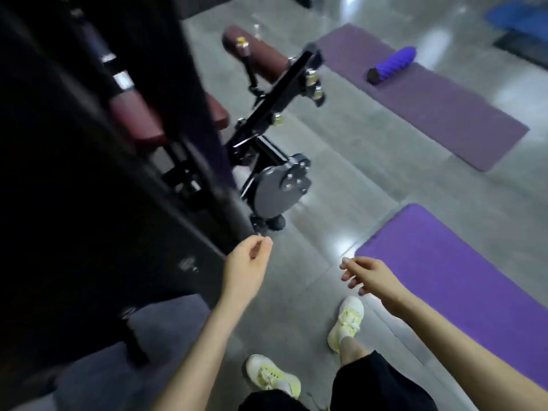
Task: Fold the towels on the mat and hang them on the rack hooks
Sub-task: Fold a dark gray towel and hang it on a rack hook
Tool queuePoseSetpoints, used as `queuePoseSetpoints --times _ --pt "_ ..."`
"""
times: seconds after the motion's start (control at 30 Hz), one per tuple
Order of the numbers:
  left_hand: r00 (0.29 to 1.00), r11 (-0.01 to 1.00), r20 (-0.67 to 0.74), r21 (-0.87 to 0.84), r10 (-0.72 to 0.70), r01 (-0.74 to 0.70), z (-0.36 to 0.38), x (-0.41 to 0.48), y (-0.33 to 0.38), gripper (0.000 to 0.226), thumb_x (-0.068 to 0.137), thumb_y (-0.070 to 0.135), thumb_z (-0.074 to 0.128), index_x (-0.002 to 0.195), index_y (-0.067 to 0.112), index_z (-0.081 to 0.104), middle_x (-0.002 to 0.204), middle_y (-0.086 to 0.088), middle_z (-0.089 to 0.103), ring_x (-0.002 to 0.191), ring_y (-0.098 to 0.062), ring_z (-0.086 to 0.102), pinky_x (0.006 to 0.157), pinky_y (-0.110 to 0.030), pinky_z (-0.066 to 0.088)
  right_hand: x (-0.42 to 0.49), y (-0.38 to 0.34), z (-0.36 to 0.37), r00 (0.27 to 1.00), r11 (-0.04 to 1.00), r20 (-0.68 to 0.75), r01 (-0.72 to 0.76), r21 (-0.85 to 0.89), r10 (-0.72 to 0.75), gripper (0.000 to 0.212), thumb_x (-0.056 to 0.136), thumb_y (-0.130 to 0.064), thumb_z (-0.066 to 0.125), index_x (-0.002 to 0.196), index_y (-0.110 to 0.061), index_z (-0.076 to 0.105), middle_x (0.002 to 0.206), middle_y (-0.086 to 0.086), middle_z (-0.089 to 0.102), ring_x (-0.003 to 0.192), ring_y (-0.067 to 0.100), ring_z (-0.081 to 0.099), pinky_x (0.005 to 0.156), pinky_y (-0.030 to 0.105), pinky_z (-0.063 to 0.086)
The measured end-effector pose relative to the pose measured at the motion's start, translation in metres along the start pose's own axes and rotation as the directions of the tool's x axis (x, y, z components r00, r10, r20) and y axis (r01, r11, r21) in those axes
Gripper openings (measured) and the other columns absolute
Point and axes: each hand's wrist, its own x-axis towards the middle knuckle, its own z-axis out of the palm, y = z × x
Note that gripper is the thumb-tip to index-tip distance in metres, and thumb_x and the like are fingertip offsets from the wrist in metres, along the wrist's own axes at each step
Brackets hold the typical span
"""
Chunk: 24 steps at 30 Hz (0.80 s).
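My left hand (pixel 247 261) hangs in front of me with its fingers loosely curled and holds nothing. My right hand (pixel 366 275) is beside it, fingers relaxed and also empty, just left of a bright purple mat (pixel 462 280) lying on the grey floor at the right. A second, duller purple mat (pixel 439 111) lies farther back. A dark grey towel (pixel 124 360) hangs over a black rack frame (pixel 89 232) at the lower left, with small metal hooks (pixel 186 264) on the frame above it. No towel lies on either mat.
A black gym machine (pixel 272 161) with maroon pads stands straight ahead on the floor. A ridged purple foam roller (pixel 393 65) rests on the far mat. My feet in white and yellow shoes (pixel 347 321) stand on the grey tiles between the rack and the near mat.
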Motion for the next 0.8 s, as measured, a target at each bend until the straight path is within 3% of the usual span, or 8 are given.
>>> queuePoseSetpoints --times 0.1,0.3,0.47,0.6,0.8 --pt "0.983 0.994 0.164 0.058 0.082 -0.092 0.057 0.026 0.051 0.02 0.093 0.024 0.054 0.082 0.011 0.064 0.081 -0.008 0.067 0.086 -0.024 0.063 0.082 -0.037 0.048 0.003 0.024 -0.083 0.99 0.999 -0.142 -0.016 0.038 0.022 0.031 0.093 -0.039 0.055 0.083 -0.011 0.066 0.074 0.004 0.064 0.059 0.013 0.051 0.049 0.023 0.035" --pt "0.886 0.967 0.421 0.07 0.192 -0.243 0.2 0.067 0.158 0.017 0.094 0.023 0.054 0.084 0.019 0.067 0.084 0.001 0.069 0.085 -0.014 0.064 0.08 -0.024 0.046 0.004 0.078 -0.238 0.924 0.986 -0.364 -0.067 0.153 0.119 0.033 0.094 -0.035 0.055 0.083 -0.005 0.064 0.069 0.003 0.063 0.056 0.014 0.049 0.046 0.022 0.032" --pt "0.792 0.951 0.573 0.066 0.211 -0.302 0.315 0.091 0.218 0.018 0.095 0.018 0.051 0.092 0.01 0.066 0.083 0.004 0.067 0.069 0.008 0.061 0.068 -0.007 0.044 -0.006 0.123 -0.329 0.835 0.947 -0.495 -0.089 0.309 0.24 0.04 0.093 -0.038 0.054 0.09 0.001 0.063 0.072 0.004 0.064 0.055 0.013 0.048 0.044 0.021 0.032" --pt "0.712 0.929 0.67 0.089 0.212 -0.36 0.383 0.117 0.255 0.018 0.095 0.014 0.051 0.092 0.006 0.066 0.082 -0.004 0.067 0.064 0.008 0.06 0.065 -0.006 0.045 -0.007 0.139 -0.379 0.767 0.898 -0.55 -0.078 0.432 0.331 0.041 0.094 -0.039 0.054 0.092 0.001 0.063 0.074 0.004 0.064 0.058 0.014 0.046 0.044 0.021 0.032" --pt "0.605 0.874 0.771 0.14 0.199 -0.466 0.477 0.194 0.314 0.019 0.095 0.022 0.051 0.09 0.015 0.068 0.085 0.002 0.069 0.069 0.006 0.061 0.072 -0.015 0.047 0.034 0.142 -0.448 0.673 0.823 -0.589 -0.052 0.566 0.448 0.039 0.094 -0.038 0.053 0.091 -0.001 0.064 0.076 0.007 0.065 0.06 0.016 0.047 0.044 0.02 0.032"
